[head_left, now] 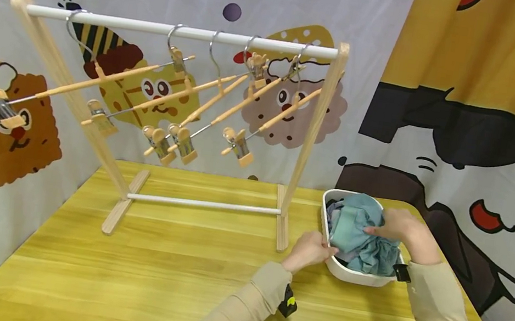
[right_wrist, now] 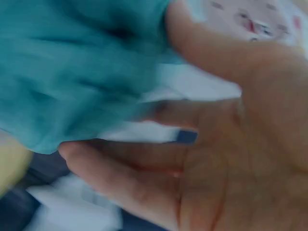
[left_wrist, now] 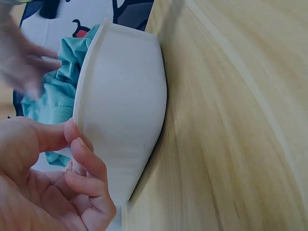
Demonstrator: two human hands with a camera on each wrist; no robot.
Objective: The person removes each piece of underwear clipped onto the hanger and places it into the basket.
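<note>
A white plastic basin [head_left: 355,276] stands on the table at the right, heaped with crumpled clothes. On top lies a teal garment [head_left: 352,227], its folds rising above the rim. My left hand [head_left: 310,250] pinches the basin's near-left rim between thumb and index finger, as the left wrist view shows, with the other fingers curled by the outer wall. Over the right side of the heap is my right hand [head_left: 400,226], thumb pointing inward across the cloth. In the right wrist view its fingers [right_wrist: 125,180] are stretched out and spread beside the teal fabric, blurred.
A wooden drying rack [head_left: 314,130] with a white top bar [head_left: 133,25] stands at the back left of the wooden table [head_left: 160,273]. Several clip hangers [head_left: 284,112] hang from the bar. Behind is a cartoon-printed curtain [head_left: 383,24].
</note>
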